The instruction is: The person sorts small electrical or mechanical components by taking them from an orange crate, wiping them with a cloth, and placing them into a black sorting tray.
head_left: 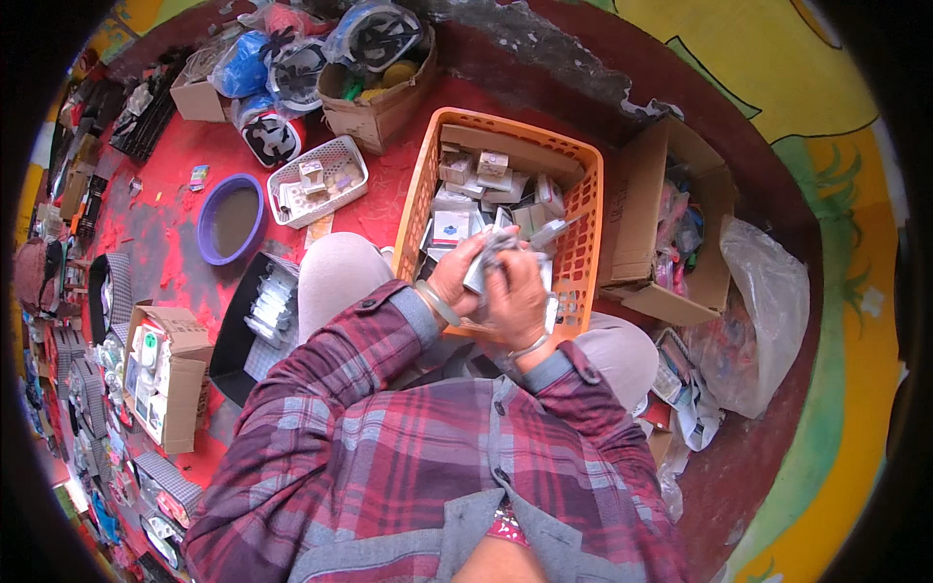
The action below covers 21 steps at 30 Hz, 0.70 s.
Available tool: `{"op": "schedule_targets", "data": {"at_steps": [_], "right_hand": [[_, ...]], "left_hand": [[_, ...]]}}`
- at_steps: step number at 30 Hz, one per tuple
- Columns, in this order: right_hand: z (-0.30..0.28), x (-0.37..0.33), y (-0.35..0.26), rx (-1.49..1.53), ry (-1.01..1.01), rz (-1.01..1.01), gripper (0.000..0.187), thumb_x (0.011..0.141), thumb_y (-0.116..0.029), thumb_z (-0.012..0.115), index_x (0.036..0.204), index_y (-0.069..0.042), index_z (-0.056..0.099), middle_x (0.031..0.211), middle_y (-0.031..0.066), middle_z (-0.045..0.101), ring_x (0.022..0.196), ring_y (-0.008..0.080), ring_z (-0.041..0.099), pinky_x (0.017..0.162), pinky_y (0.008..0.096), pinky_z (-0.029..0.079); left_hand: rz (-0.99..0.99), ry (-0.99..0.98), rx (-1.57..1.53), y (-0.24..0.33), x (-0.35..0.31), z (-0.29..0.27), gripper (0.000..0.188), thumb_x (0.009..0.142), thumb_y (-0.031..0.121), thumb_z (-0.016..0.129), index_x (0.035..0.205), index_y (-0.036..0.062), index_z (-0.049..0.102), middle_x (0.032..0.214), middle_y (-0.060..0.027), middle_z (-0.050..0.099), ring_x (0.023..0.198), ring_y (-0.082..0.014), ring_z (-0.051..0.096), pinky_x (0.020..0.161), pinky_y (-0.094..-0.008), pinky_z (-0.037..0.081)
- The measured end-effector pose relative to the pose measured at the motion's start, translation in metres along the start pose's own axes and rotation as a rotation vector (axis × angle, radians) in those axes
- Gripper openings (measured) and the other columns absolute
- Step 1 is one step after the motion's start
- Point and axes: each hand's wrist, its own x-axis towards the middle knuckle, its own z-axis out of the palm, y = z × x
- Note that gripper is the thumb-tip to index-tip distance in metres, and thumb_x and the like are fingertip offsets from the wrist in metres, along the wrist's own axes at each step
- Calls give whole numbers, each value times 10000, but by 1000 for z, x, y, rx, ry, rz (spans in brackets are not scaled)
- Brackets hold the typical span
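Observation:
My left hand (451,278) is closed round a small pale flat box (475,274), held over the near part of an orange plastic basket (595,180). Against the same box presses my right hand (517,295), its fingers bent round a crumpled grey cloth (499,243). The hands touch each other, and the fingers hide much of the box and cloth. Inside the basket, several small white boxes (451,225) lie in a loose heap, with a piece of brown cardboard (515,150) along the far wall.
A cardboard carton (637,228) with plastic-wrapped goods stands right of the basket, beside a clear plastic bag (768,311). To the left are a white basket (340,206), a purple basin (206,228) of murky water, a black bin (233,350) and another carton (181,408). Bagged goods (292,73) sit behind.

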Motion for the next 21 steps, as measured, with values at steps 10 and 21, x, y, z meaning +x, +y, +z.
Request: {"op": "schedule_targets", "data": {"at_steps": [10, 21], "right_hand": [[-2, -2, -10, -6, -82, 27, 191, 768, -119, 572, 939, -56, 516, 870, 151, 530, 807, 338, 520, 706, 411, 425], [-5, 2, 12, 2, -22, 84, 234, 733, -68, 584, 959, -61, 526, 848, 125, 530, 794, 310, 526, 697, 387, 436]], "left_hand": [[-133, -18, -54, 7, 6, -2, 408, 922, 271, 370, 1235, 12, 404, 1140, -120, 535, 1024, -225, 534, 922, -357, 402], [92, 8, -50, 17, 7, 4, 499, 906, 359, 383, 1254, 1, 379, 1191, -189, 494, 1079, -286, 499, 962, -410, 363]]}}
